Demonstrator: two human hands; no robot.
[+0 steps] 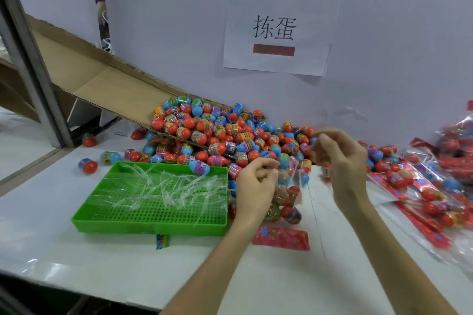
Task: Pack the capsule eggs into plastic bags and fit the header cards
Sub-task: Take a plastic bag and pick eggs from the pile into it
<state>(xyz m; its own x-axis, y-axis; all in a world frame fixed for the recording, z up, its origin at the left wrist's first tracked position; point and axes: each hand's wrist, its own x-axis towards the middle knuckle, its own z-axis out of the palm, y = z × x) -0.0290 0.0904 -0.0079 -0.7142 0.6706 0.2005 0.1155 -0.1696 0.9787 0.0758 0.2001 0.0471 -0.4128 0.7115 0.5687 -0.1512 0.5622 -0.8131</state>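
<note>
White worktop is backed by a pale partition. At 10 o'clock a cardboard chute [102, 79] is sloped down into a pile of capsule eggs [217, 133] at 12 o'clock. At 9 o'clock a green tray [153, 224] is stocked with empty clear bags [163, 186]. At centre a plastic bag [290, 199], loaded with several eggs, is held up by its mouth, one edge of which is pinched by the left hand [256, 184]. A red header card [281, 238] is laid flat at 6 o'clock of the bag. The right hand [344, 161] is raised at 1 o'clock of the bag with fingers curled; whether film is gripped cannot be told, owing to blur. Finished packs [422, 186] are heaped at 3 o'clock.

Bag filling is judged to be nearly done. The mouth should be kept stretched wide, the eggs should be settled low, and enough clean film should be left above them for the card to be folded over squarely.

A paper sheet [276, 30] taped to the partition is marked "拣蛋". Egg labels are too small to be read.
</note>
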